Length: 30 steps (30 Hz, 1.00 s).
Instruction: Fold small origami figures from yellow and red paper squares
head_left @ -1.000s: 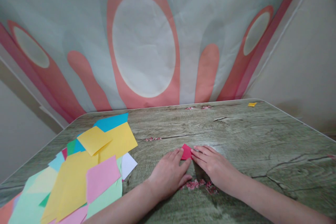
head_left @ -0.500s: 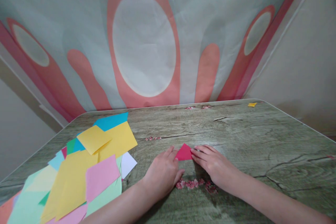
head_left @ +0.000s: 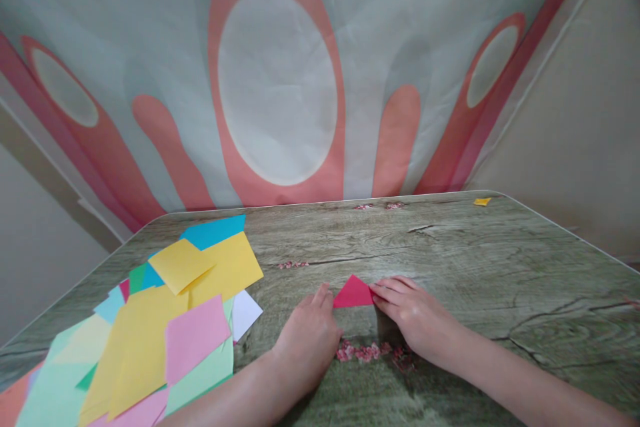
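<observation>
A small red paper [head_left: 353,293], folded into a triangle with its point facing away from me, lies on the table. My left hand [head_left: 311,330] rests at its left corner, fingers close together and fingertips against the paper. The left thumb is tucked low beside the palm. At the right corner, my right hand [head_left: 411,310] has its fingers pressed together over the paper's edge. The right thumb is hidden under the hand.
On the left a loose heap of coloured paper sheets [head_left: 140,347] spreads over the wood-grain table [head_left: 500,267]. A small yellow paper piece [head_left: 483,201] lies near the far right edge. Behind the table hangs a grey and pink patterned backdrop [head_left: 280,87].
My left hand has drawn slightly left and its thumb has pulled in. My right hand has shifted a little right, so more of the red paper shows.
</observation>
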### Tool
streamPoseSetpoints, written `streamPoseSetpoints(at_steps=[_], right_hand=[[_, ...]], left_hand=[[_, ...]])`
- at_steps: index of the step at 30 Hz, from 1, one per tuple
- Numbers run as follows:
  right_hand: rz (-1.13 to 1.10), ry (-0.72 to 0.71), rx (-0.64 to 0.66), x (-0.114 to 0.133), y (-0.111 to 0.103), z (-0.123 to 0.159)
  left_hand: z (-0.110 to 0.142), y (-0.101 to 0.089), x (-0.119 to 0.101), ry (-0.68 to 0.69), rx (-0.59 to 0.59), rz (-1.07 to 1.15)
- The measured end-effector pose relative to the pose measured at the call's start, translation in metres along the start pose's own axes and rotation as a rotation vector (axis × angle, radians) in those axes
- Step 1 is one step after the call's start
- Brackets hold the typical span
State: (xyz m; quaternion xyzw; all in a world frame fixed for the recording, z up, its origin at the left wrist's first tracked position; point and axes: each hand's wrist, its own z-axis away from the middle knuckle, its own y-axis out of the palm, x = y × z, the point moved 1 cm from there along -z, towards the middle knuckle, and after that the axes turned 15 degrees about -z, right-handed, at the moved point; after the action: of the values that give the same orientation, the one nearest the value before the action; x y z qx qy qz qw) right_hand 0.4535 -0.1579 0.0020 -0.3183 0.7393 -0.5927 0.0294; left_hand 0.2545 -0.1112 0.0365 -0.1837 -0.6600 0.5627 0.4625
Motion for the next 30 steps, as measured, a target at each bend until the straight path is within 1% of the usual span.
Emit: streamPoseSetpoints(at_steps=[6,8,10,14,17,21,25,28,30], right_hand=[[0.138,0.050,0.010,0.004,-0.005,0.001],[0.137,0.083,0.003,0.003,-0.004,0.003],[0.079,0.135,-0.041,0.002,-0.002,0.004],[-0.107,0.259,-0.148,-0.001,0.001,0.001],[-0.193,0.346,-0.179,-0.002,0.005,-0.004],[-0.252,0.443,-0.222,-0.004,0.009,-0.010],[-0.302,0.461,-0.231,-0.006,0.011,-0.011],[-0.329,0.454,-0.248,-0.008,0.012,-0.010],[-0.347,0.448,-0.263,-0.009,0.013,-0.009]], left_hand=[[0.000,0.007,-0.002,0.032,-0.012,-0.022],[0.000,0.008,-0.003,0.048,-0.012,-0.039],[-0.002,0.009,-0.004,0.054,-0.015,-0.061],[-0.003,0.013,-0.010,0.065,-0.034,-0.102],[-0.002,0.014,-0.013,0.069,-0.048,-0.114],[-0.003,0.009,-0.011,0.053,-0.036,-0.079],[-0.007,0.003,-0.003,0.043,-0.032,-0.027],[-0.009,0.005,0.003,-0.022,-0.045,0.048],[-0.010,0.009,0.007,-0.082,-0.084,0.153]])
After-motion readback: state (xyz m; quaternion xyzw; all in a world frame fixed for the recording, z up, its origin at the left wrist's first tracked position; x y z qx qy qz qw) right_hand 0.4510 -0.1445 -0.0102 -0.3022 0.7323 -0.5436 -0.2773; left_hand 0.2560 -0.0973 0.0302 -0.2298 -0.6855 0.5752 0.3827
